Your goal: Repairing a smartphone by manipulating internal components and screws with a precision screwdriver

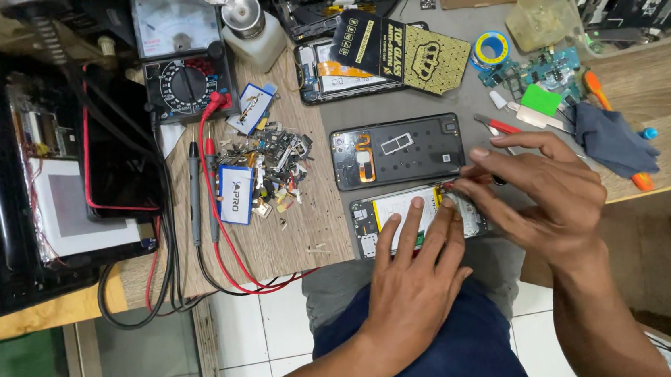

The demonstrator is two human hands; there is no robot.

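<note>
Two hands | left hand [412,275] flat on opened phone [415,218] | right hand [542,191] pinch-grip on thin tool [455,184]

Head camera looks steeply down, close over the cluttered workbench [275,242] and lap.

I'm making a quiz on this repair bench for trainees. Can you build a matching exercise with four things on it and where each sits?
Things:
1. multimeter
2. opened phone
3. pile of small parts
4. blue cloth

Places:
A. under the left hand and right hand
B. at the far right of the bench, beside an orange-handled tool
C. at the back left, with red and black leads running from it
D. mid-bench, left of the black phone back cover

Pairs: 1-C, 2-A, 3-D, 4-B
</note>
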